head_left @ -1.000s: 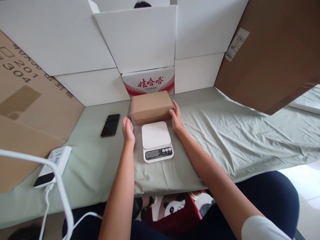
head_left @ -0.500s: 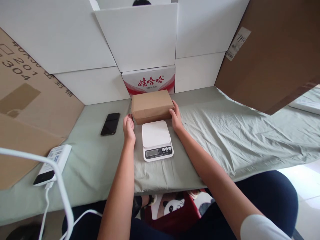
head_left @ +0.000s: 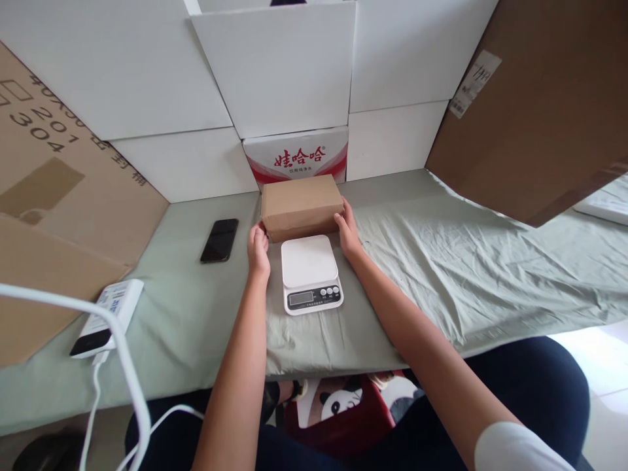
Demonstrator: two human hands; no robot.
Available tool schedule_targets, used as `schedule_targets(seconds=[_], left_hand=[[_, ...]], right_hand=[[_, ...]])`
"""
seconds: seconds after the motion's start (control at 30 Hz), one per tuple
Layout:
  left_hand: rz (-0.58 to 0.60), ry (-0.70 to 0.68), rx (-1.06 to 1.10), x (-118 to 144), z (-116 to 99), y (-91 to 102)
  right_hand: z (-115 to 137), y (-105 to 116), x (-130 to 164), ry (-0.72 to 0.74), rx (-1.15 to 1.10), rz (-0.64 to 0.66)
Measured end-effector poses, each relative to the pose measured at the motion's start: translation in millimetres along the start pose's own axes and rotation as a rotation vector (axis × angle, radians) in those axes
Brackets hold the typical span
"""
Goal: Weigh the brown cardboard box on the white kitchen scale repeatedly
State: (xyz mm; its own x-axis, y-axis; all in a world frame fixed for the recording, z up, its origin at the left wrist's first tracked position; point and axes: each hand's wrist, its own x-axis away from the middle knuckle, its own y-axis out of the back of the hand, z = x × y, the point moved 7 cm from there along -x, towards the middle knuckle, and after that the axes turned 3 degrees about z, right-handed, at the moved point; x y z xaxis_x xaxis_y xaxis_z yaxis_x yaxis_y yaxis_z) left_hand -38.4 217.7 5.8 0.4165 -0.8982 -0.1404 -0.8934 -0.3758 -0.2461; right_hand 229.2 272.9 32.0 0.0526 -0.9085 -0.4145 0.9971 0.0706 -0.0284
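Note:
A plain brown cardboard box (head_left: 303,204) sits behind the scale, close to the printed carton at the back. My left hand (head_left: 258,247) is at its left end, fingers curled against the lower corner. On the right end, my right hand (head_left: 347,227) presses with the thumb on the front face and fingers round the side. Between my forearms a white digital kitchen scale (head_left: 310,263) rests on the cloth, its bare platform toward the box and its display and buttons toward me.
A dark phone (head_left: 219,241) lies left of my left hand. Further left is a white power bank (head_left: 110,314) with a cable. White panels (head_left: 279,72) and a red-and-white carton (head_left: 297,157) stand behind; large brown cardboard (head_left: 530,111) walls the right, more cardboard (head_left: 53,190) the left.
The view has shifted slightly. Both hands stay at the ends of the box, and my left hand now sits closer against its corner.

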Motion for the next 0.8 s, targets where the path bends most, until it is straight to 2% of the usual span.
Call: schedule_targets(seconds=[0.23, 0.57, 0.8], left_hand=[[-0.029, 0.034, 0.005, -2.1, 4.3, 2.4], [0.039, 0.002, -0.015, -0.8, 4.9, -4.0], [0.058, -0.048, 0.021, 4.2, -4.3, -5.1]], right_hand=[[-7.3, 0.5, -1.4, -0.043, -0.025, -0.027], [-1.4, -1.3, -1.4, -0.009, 0.023, 0.008], [2.2, -2.2, -0.1, 0.056, 0.025, 0.024]])
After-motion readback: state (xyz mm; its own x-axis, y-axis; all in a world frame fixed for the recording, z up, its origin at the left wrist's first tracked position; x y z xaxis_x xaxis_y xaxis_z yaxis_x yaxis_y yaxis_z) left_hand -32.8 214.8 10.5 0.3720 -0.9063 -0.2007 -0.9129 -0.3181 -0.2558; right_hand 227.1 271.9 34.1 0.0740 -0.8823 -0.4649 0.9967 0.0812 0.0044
